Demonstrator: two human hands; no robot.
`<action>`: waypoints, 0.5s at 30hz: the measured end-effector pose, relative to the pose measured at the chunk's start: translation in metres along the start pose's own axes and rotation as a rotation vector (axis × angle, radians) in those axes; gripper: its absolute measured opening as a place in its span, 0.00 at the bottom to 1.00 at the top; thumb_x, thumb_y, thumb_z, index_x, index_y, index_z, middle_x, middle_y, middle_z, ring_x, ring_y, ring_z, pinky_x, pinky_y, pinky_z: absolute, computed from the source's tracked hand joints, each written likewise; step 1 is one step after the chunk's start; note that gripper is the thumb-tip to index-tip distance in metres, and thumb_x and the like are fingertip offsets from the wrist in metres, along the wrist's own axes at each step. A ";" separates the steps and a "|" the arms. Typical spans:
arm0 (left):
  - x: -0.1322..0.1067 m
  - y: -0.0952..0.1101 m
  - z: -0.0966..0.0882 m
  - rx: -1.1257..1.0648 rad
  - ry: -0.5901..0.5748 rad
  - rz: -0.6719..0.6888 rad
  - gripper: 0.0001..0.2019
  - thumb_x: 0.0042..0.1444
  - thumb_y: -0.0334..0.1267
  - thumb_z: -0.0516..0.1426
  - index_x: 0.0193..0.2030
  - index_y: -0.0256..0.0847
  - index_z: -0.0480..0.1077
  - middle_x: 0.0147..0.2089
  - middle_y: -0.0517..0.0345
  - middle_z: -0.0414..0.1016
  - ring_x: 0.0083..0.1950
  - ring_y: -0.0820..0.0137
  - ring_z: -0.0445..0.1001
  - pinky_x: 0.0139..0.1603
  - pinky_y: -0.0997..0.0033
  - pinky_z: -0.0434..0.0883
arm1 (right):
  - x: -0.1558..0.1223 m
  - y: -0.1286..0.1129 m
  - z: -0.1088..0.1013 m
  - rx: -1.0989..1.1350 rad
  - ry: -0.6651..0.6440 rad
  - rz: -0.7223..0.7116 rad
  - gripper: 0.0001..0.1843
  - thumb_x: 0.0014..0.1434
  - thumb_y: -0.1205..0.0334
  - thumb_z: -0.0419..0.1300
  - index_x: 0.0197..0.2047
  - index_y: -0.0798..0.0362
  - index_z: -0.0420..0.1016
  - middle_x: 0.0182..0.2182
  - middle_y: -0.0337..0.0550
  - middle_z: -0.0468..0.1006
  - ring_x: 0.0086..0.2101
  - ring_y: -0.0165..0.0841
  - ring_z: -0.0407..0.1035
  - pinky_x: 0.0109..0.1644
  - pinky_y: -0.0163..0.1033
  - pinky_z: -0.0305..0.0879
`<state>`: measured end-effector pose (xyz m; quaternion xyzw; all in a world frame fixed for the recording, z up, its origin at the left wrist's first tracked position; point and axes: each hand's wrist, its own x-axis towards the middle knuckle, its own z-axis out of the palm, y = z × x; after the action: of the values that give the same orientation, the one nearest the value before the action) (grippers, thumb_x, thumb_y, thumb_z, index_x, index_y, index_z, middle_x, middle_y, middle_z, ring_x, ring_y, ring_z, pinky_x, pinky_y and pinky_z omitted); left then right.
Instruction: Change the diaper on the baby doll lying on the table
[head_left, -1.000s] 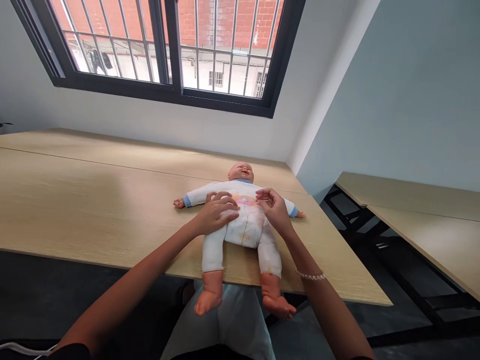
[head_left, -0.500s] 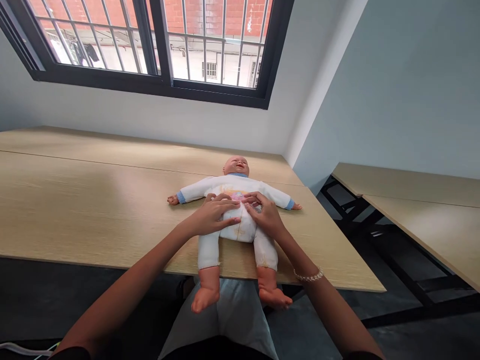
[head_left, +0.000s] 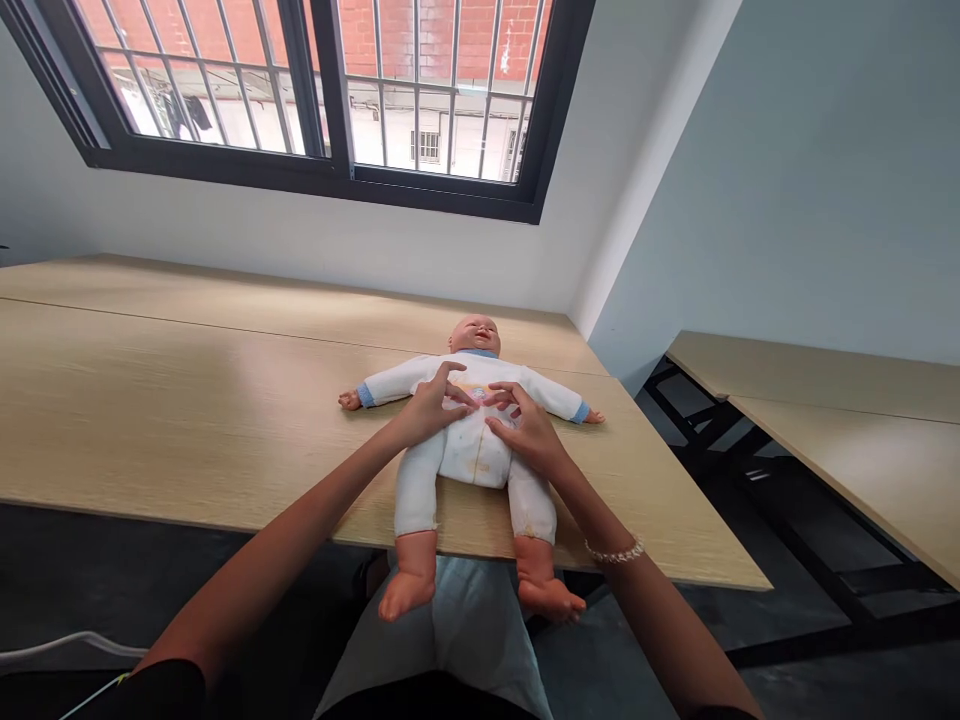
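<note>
A baby doll (head_left: 474,455) in a white suit with blue collar and cuffs lies on its back, arms spread, on the wooden table (head_left: 187,420). Its head points toward the window and its bare feet hang past the near edge. My left hand (head_left: 436,402) rests on the doll's belly at its left side in view, fingers apart and thumb raised. On the opposite side of the belly, my right hand (head_left: 528,428) lies with fingers spread and slightly bent. Between the hands, a coloured print on the suit shows in part. Neither hand grips anything.
Behind the table is a wall with a dark-framed, barred window (head_left: 330,165). To the right, past a gap, stands a second wooden table (head_left: 847,430) on black legs. A white cable (head_left: 75,640) shows at lower left. My legs are under the near table edge.
My left hand has turned, its thumb side now lifting toward the doll's chest instead of lying flat across the belly. My right hand stays nearly in place. The view has shifted slightly.
</note>
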<state>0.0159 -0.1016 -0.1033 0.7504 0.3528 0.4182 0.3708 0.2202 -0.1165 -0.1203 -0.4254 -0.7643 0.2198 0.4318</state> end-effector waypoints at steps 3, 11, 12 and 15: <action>0.003 0.001 0.003 0.078 0.010 -0.005 0.30 0.49 0.33 0.65 0.57 0.43 0.57 0.39 0.58 0.82 0.50 0.60 0.76 0.60 0.60 0.59 | 0.000 -0.001 0.000 0.013 0.007 0.007 0.20 0.54 0.64 0.61 0.50 0.51 0.67 0.41 0.43 0.80 0.43 0.38 0.71 0.44 0.43 0.63; 0.001 0.007 0.004 0.332 -0.055 -0.019 0.34 0.51 0.32 0.62 0.62 0.45 0.51 0.43 0.60 0.81 0.51 0.61 0.74 0.61 0.53 0.55 | -0.002 -0.002 -0.001 0.004 0.014 0.056 0.26 0.54 0.63 0.64 0.55 0.52 0.65 0.40 0.43 0.81 0.44 0.40 0.71 0.45 0.43 0.64; 0.000 0.009 0.004 0.358 -0.060 -0.024 0.34 0.52 0.31 0.62 0.63 0.45 0.50 0.44 0.60 0.81 0.51 0.61 0.74 0.62 0.53 0.55 | -0.003 -0.003 -0.001 -0.002 0.010 0.060 0.25 0.54 0.63 0.64 0.55 0.52 0.65 0.39 0.43 0.81 0.44 0.40 0.71 0.45 0.43 0.64; -0.004 0.013 0.006 0.410 -0.064 -0.008 0.34 0.54 0.32 0.60 0.64 0.45 0.49 0.45 0.59 0.80 0.53 0.61 0.73 0.61 0.52 0.54 | -0.003 -0.005 -0.003 -0.005 0.022 0.020 0.24 0.54 0.64 0.64 0.54 0.52 0.67 0.40 0.43 0.81 0.43 0.40 0.71 0.44 0.43 0.64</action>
<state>0.0223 -0.1123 -0.0962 0.8216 0.4217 0.3122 0.2228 0.2211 -0.1217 -0.1164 -0.4366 -0.7557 0.2179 0.4368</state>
